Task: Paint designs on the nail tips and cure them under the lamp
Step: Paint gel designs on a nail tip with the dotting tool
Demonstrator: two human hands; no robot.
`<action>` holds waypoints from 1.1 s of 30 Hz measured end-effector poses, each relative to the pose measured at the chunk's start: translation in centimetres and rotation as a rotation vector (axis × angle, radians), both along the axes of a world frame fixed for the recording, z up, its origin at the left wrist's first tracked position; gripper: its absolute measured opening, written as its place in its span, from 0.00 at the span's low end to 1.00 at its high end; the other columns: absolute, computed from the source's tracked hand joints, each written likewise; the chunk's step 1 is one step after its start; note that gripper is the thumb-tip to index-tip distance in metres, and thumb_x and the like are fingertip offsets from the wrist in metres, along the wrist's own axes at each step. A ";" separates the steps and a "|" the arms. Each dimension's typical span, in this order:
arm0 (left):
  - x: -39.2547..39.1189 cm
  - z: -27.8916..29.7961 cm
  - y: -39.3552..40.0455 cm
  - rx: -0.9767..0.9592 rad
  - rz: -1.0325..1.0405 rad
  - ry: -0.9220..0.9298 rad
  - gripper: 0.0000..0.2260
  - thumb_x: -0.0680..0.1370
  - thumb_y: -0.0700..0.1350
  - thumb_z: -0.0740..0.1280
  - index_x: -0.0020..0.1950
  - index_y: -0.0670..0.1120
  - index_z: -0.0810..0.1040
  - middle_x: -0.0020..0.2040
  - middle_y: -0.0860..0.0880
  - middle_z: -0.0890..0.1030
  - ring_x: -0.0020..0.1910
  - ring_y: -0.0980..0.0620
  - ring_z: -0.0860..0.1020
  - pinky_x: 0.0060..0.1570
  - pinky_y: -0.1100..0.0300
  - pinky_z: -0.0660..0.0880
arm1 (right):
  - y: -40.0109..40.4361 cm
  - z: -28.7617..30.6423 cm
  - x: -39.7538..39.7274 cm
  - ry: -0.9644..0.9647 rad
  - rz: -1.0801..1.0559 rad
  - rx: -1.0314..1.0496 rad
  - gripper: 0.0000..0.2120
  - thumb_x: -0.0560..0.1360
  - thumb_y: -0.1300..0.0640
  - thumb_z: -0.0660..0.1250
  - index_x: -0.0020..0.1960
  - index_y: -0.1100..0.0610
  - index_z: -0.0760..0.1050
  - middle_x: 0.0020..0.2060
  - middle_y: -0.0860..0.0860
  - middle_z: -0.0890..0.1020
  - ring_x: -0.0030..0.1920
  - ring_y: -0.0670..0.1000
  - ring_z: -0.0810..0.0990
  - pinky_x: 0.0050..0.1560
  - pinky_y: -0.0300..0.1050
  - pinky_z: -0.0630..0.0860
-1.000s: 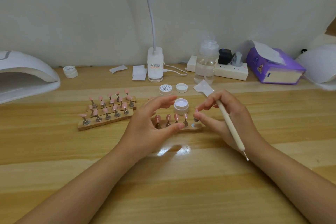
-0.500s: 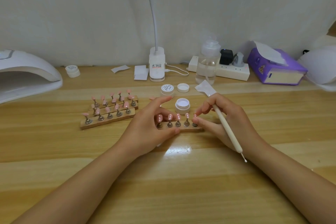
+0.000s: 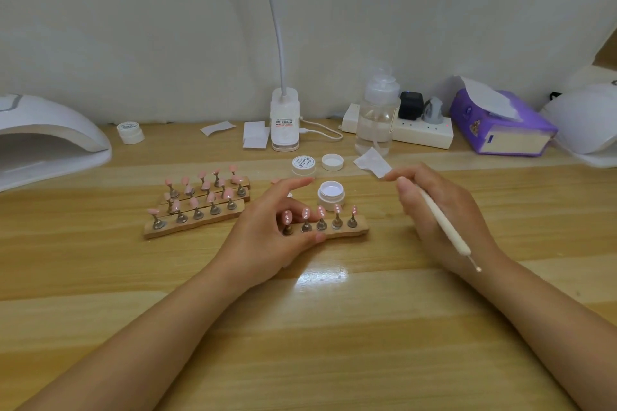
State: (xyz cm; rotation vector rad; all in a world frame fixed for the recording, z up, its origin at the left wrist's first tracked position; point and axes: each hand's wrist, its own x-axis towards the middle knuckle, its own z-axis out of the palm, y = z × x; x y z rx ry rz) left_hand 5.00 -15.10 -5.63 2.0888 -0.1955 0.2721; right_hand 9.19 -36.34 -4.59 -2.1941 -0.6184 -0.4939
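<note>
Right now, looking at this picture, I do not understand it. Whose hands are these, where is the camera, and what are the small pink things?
A camera worn on a person's head looks down at a wooden table. The left hand steadies a wooden strip carrying five pink nail tips with white dots. The right hand holds a dotting pen. Behind the strip stands an open jar of white paint. More plain pink tips wait to the left, a curing lamp farther left.
</note>
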 end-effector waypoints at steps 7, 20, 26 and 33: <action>0.0 0.0 0.1 -0.078 0.025 -0.015 0.27 0.66 0.40 0.76 0.56 0.62 0.70 0.39 0.57 0.82 0.35 0.63 0.70 0.38 0.75 0.68 | -0.1 0.1 0.4 -0.084 -0.139 -0.404 0.09 0.76 0.51 0.62 0.53 0.54 0.72 0.37 0.46 0.74 0.36 0.48 0.72 0.37 0.40 0.62; -0.1 0.2 -0.1 -0.084 0.044 -0.035 0.27 0.66 0.42 0.75 0.59 0.60 0.70 0.43 0.61 0.81 0.43 0.64 0.77 0.42 0.73 0.70 | -0.2 -0.5 0.9 -0.231 0.039 -0.624 0.15 0.64 0.69 0.73 0.49 0.57 0.82 0.36 0.50 0.84 0.38 0.57 0.80 0.36 0.43 0.65; -0.3 0.4 -0.3 -0.071 0.044 -0.053 0.27 0.65 0.44 0.75 0.60 0.59 0.70 0.43 0.62 0.81 0.45 0.64 0.77 0.45 0.72 0.71 | -0.4 -0.7 1.2 -0.174 0.051 -0.640 0.16 0.75 0.62 0.63 0.61 0.52 0.77 0.54 0.48 0.82 0.55 0.54 0.76 0.46 0.44 0.65; -0.3 2.7 -1.9 -0.139 0.020 -0.053 0.28 0.63 0.49 0.74 0.61 0.58 0.71 0.43 0.61 0.82 0.42 0.62 0.79 0.40 0.70 0.74 | -2.1 0.8 2.1 0.097 -0.135 -0.236 0.16 0.76 0.62 0.59 0.58 0.48 0.77 0.51 0.42 0.79 0.50 0.42 0.74 0.48 0.34 0.68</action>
